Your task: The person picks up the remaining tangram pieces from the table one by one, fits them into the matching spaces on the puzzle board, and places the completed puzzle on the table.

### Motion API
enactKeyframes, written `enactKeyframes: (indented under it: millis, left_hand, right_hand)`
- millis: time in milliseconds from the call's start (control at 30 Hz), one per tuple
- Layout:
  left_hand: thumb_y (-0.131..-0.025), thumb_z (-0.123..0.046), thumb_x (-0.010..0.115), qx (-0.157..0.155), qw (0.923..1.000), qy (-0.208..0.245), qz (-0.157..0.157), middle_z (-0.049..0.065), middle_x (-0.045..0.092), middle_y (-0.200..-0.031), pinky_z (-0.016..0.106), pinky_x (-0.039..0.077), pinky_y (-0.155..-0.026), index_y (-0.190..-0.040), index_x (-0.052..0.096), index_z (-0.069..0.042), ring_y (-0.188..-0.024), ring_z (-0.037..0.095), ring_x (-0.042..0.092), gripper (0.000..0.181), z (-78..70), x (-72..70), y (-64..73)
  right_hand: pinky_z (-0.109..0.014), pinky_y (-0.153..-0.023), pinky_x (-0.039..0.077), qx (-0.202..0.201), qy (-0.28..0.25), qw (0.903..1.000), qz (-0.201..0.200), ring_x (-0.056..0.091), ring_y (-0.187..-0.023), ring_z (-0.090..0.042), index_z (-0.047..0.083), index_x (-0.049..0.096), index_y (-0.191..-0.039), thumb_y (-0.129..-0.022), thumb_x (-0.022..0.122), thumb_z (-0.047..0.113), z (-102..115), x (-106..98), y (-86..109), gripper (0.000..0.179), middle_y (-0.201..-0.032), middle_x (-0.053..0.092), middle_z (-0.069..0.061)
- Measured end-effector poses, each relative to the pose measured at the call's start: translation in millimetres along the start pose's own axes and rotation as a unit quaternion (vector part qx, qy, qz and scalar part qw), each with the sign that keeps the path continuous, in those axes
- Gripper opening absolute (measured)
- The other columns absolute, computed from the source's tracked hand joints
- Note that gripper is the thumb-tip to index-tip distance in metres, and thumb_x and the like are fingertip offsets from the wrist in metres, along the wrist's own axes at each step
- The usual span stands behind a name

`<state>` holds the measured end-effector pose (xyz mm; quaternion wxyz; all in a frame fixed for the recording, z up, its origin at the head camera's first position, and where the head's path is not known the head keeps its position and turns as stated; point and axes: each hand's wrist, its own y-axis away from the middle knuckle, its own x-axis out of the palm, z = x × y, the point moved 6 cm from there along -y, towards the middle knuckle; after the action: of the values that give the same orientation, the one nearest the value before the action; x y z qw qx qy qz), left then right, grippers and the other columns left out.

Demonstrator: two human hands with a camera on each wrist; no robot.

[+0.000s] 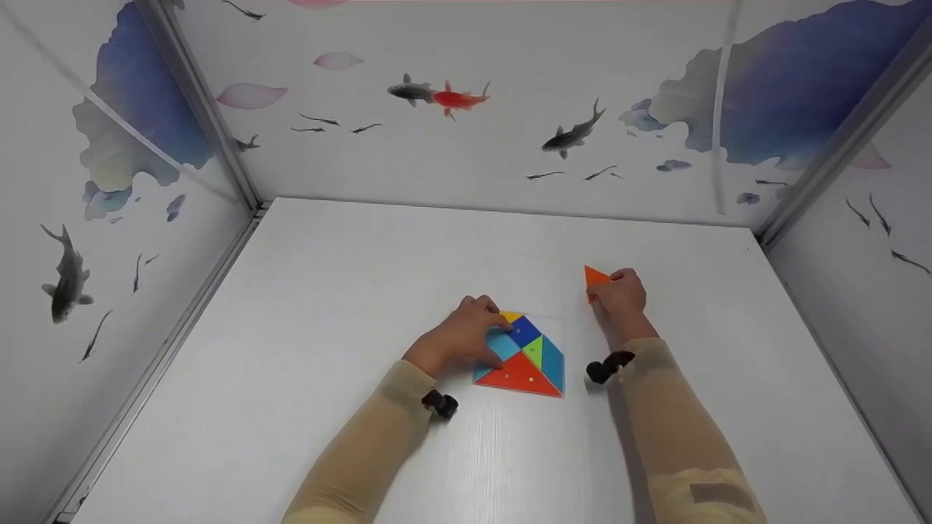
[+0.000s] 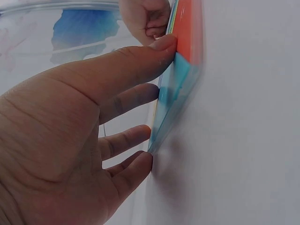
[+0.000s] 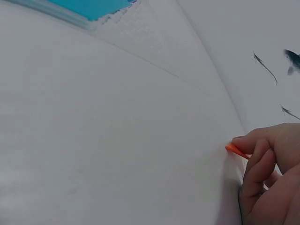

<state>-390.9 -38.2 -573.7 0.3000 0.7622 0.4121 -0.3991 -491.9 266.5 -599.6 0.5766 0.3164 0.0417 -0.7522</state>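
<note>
A clear tray (image 1: 555,325) of tangram pieces lies flat on the table. In it are a large red triangle (image 1: 526,375), a dark blue square (image 1: 524,331), a small green triangle (image 1: 534,353), teal and light blue pieces, and a partly covered yellow piece (image 1: 511,316). My left hand (image 1: 460,336) rests its spread fingertips on the pieces at the tray's left side, thumb near the red one. Apart from the tray, at its upper right, my right hand (image 1: 622,300) pinches an orange triangle (image 1: 594,277) between thumb and fingers. The right wrist view shows only the orange piece's edge (image 3: 237,152).
The white table (image 1: 349,291) is enclosed by panels printed with fish, at the back (image 1: 480,160) and on both sides. Metal posts stand at the two back corners. Each sleeved wrist wears a small black camera.
</note>
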Motion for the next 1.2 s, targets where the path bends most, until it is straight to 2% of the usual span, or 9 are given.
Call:
enactKeyframes:
  millis: [200, 433, 533, 667, 800, 900, 1033, 1100, 1200]
  left_hand:
    - [-0.083, -0.035, 0.091, -0.003, 1.0000, -0.003, 0.000, 0.000, 0.051, -0.148, 0.036, 0.057, -0.107, -0.142, 0.070, -0.032, -0.141, 0.021, 0.041, 0.062, 1.7, 0.2, -0.8]
    - [-0.082, -0.034, 0.092, -0.014, 0.9999, 0.002, -0.003, -0.002, 0.050, -0.148, 0.036, 0.057, -0.106, -0.140, 0.071, -0.032, -0.141, 0.020, 0.041, 0.061, 4.2, -0.3, 0.2]
    - [-0.083, -0.034, 0.091, -0.013, 0.9999, 0.003, -0.003, -0.002, 0.050, -0.148, 0.037, 0.056, -0.108, -0.140, 0.070, -0.033, -0.141, 0.020, 0.041, 0.061, 4.1, -0.4, 0.0]
    - [-0.083, -0.034, 0.091, -0.015, 0.9999, 0.008, -0.004, -0.003, 0.050, -0.148, 0.037, 0.057, -0.107, -0.140, 0.070, -0.034, -0.141, 0.019, 0.041, 0.061, 3.5, 2.4, 1.1]
    - [-0.083, -0.034, 0.092, -0.018, 0.9997, 0.015, 0.000, -0.003, 0.049, -0.148, 0.036, 0.058, -0.104, -0.140, 0.070, -0.034, -0.142, 0.019, 0.041, 0.061, 1.7, 7.2, 2.8]
    - [-0.083, -0.034, 0.092, -0.014, 0.9998, 0.012, 0.002, -0.002, 0.050, -0.148, 0.036, 0.058, -0.104, -0.140, 0.070, -0.033, -0.142, 0.020, 0.041, 0.061, 0.0, 8.0, 2.2]
    - [-0.083, -0.034, 0.092, -0.008, 1.0000, 0.005, -0.002, -0.001, 0.051, -0.147, 0.037, 0.057, -0.107, -0.140, 0.071, -0.031, -0.141, 0.021, 0.041, 0.061, -0.8, 4.4, -0.5]
    - [-0.083, -0.034, 0.091, -0.006, 1.0000, 0.001, -0.002, 0.000, 0.051, -0.147, 0.037, 0.056, -0.109, -0.140, 0.071, -0.030, -0.141, 0.022, 0.041, 0.061, -0.4, 2.4, -1.4]
    - [-0.084, -0.035, 0.091, -0.006, 1.0000, -0.007, 0.001, 0.001, 0.050, -0.149, 0.038, 0.055, -0.110, -0.141, 0.070, -0.030, -0.142, 0.023, 0.040, 0.061, 1.0, 1.0, -1.5]
  right_hand:
    - [-0.036, -0.101, 0.051, -0.006, -0.021, 0.9997, -0.013, 0.052, -0.126, -0.031, 0.002, 0.053, -0.140, -0.100, 0.060, 0.017, -4.7, -3.6, -0.7, 0.044, -0.149, 0.054, -0.019]
    - [-0.019, -0.082, 0.053, 0.021, -0.100, 0.9948, 0.000, 0.057, -0.107, -0.020, 0.003, 0.060, -0.139, -0.106, 0.055, 0.019, -8.8, -2.5, 7.0, 0.038, -0.133, 0.059, -0.012]
    - [-0.017, -0.077, 0.053, 0.033, -0.161, 0.9862, 0.020, 0.056, -0.098, -0.016, 0.004, 0.059, -0.139, -0.106, 0.057, 0.018, -10.0, -4.0, 12.3, 0.036, -0.122, 0.058, -0.007]
    - [-0.018, -0.071, 0.052, 0.051, -0.252, 0.9646, 0.060, 0.053, -0.088, -0.014, 0.006, 0.057, -0.136, -0.107, 0.059, 0.014, -11.7, -3.0, 21.8, 0.031, -0.114, 0.054, -0.005]
    - [-0.018, -0.070, 0.051, 0.066, -0.267, 0.9556, 0.105, 0.052, -0.083, -0.013, 0.007, 0.053, -0.135, -0.108, 0.058, 0.012, -13.5, 0.4, 35.5, 0.028, -0.119, 0.052, -0.006]
    - [-0.018, -0.072, 0.051, 0.051, -0.220, 0.9676, 0.113, 0.053, -0.084, -0.015, 0.007, 0.053, -0.137, -0.109, 0.056, 0.015, -12.1, -0.7, 46.4, 0.029, -0.122, 0.051, -0.007]
    - [-0.017, -0.077, 0.052, -0.011, -0.136, 0.9867, 0.089, 0.054, -0.092, -0.018, 0.006, 0.057, -0.135, -0.109, 0.058, 0.021, -2.0, -4.7, 58.6, 0.030, -0.124, 0.055, -0.010]
    - [-0.017, -0.081, 0.055, -0.041, -0.114, 0.9896, 0.078, 0.056, -0.099, -0.021, 0.005, 0.059, -0.133, -0.108, 0.060, 0.022, 3.0, -5.9, 63.3, 0.029, -0.125, 0.058, -0.012]
    - [-0.018, -0.086, 0.058, -0.060, -0.118, 0.9883, 0.077, 0.058, -0.107, -0.025, 0.005, 0.060, -0.130, -0.108, 0.061, 0.021, 7.0, -5.8, 69.5, 0.027, -0.128, 0.059, -0.014]
